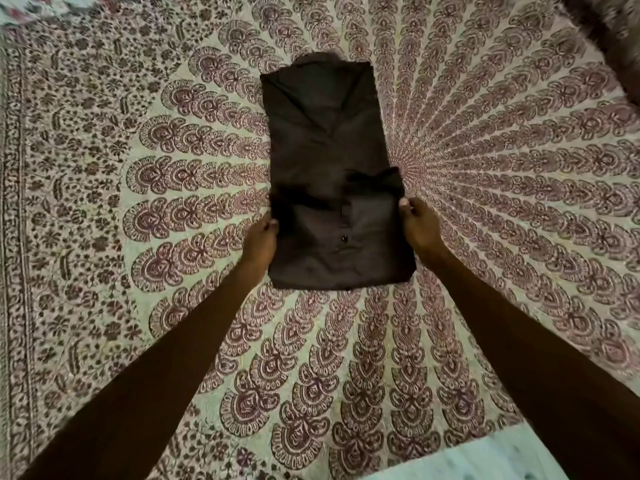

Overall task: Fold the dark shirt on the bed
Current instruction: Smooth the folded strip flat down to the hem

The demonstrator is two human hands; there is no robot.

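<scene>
The dark shirt [329,140] lies on the bed as a long narrow strip, its sleeves folded in. Its near end is turned up over the body as a flap, and a button shows on that flap. My left hand [261,237] pinches the flap's left edge. On the opposite edge, my right hand [417,223] grips the flap a little higher. Both forearms reach in from the bottom corners of the view.
A patterned bedspread [519,168] with maroon fan motifs covers the bed all around the shirt. A pale strip [478,459] shows past the bedspread at the bottom right. Something dark [620,36] sits at the top right corner.
</scene>
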